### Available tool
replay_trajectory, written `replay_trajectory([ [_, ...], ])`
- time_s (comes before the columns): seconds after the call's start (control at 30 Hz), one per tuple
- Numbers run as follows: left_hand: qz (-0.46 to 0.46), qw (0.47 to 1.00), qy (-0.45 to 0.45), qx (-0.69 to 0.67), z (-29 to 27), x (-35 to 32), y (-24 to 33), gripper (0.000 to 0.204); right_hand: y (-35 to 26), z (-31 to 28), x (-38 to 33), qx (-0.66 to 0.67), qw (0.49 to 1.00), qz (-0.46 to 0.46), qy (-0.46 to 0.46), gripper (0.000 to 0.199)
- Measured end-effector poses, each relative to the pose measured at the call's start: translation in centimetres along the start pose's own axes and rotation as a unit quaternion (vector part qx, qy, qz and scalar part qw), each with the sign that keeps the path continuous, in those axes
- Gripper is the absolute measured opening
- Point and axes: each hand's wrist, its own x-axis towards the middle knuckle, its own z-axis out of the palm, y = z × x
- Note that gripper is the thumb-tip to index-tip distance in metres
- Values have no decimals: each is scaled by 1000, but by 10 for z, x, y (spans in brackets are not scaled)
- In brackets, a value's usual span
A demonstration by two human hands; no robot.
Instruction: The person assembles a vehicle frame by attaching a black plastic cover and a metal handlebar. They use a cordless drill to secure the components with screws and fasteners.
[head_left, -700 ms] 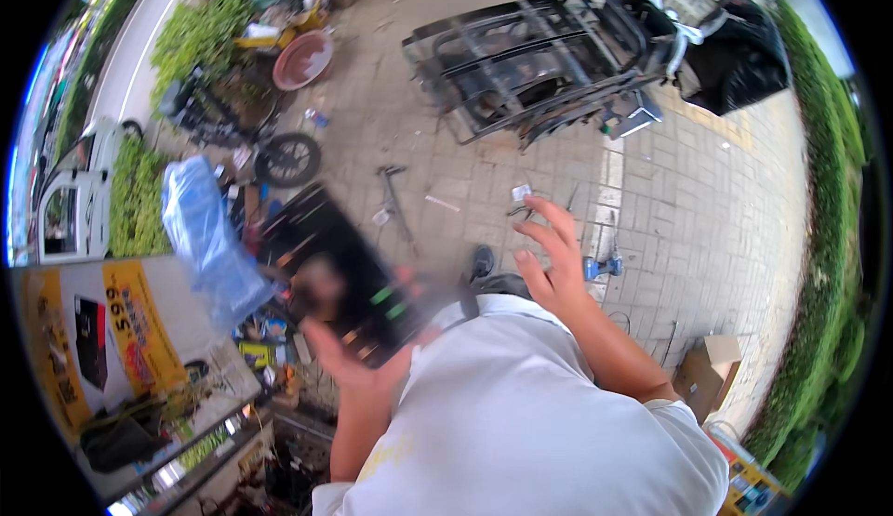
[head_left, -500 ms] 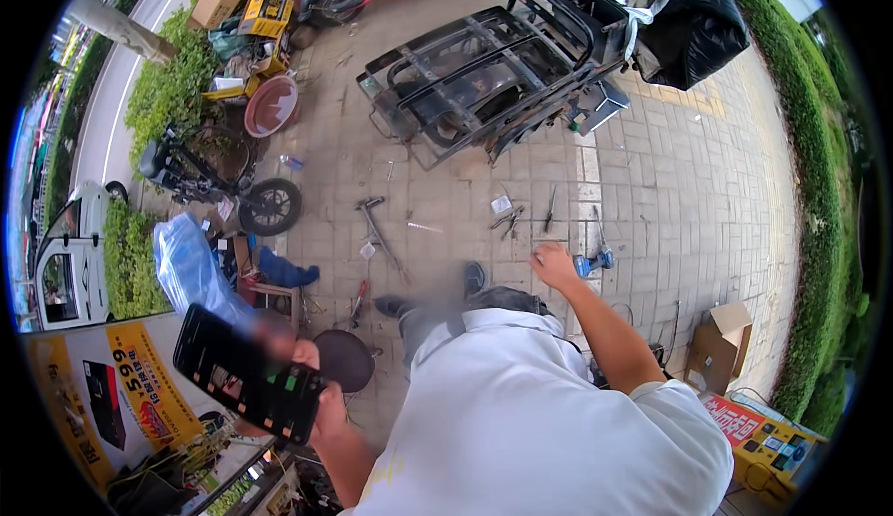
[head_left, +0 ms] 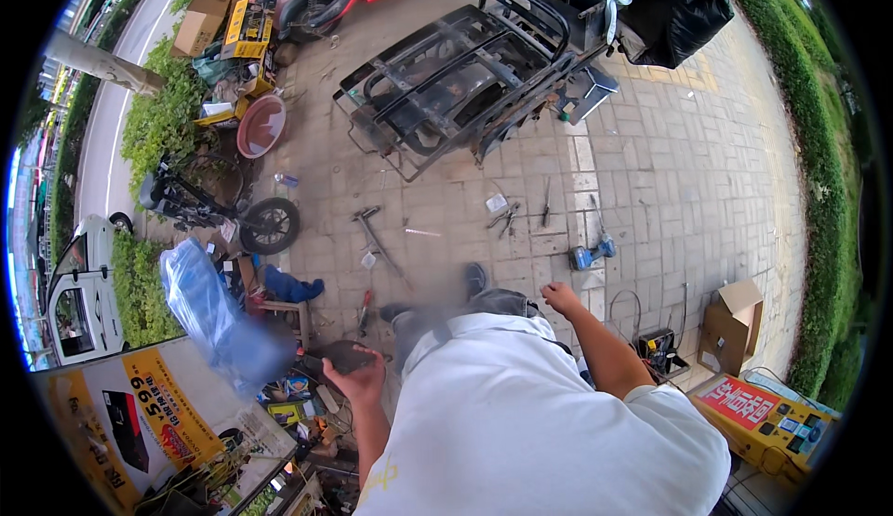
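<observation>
My left hand is raised at the lower left with its fingers apart, and no held thing shows in it. A dark round stool seat lies behind it in the view. My right hand hangs over the paving with its fingers curled in, and nothing sticks out of it. Just beyond that hand a blue cordless drill lies on the ground. Pliers, a thin screwdriver-like tool and a long T-shaped metal tool lie farther ahead.
A black metal vehicle frame stands ahead. To the left are a small bike wheel, a red-brown basin and a blue plastic-wrapped bundle. A cardboard box and an open tool case stand at right.
The phone at my left hand is out of view, and that hand is spread. My right hand has drawn back a little and its fingers curl more. The view has shifted slightly.
</observation>
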Motion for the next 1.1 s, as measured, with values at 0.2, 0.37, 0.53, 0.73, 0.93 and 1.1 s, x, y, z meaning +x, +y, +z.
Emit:
replay_trajectory([
  [0.2,5,962,178,208,-125,25,26,55,-69,-18,22,17,997,-30,69,39],
  [0.37,-45,938,164,302,-241,34,90,62,-77,9,24,-62,992,-68,90,38],
  [0.53,-69,672,247,695,-213,67,89,64,-47,45,-4,-1,997,14,73,36],
  [0.73,-49,651,68,754,-76,125,80,52,-73,43,-61,-48,995,60,70,38],
  [0.93,-102,648,-13,754,28,193,70,52,-105,21,-87,-13,988,69,136,40],
  [1.1,-150,582,-63,797,37,235,52,59,-81,44,-80,1,997,-25,69,42],
])
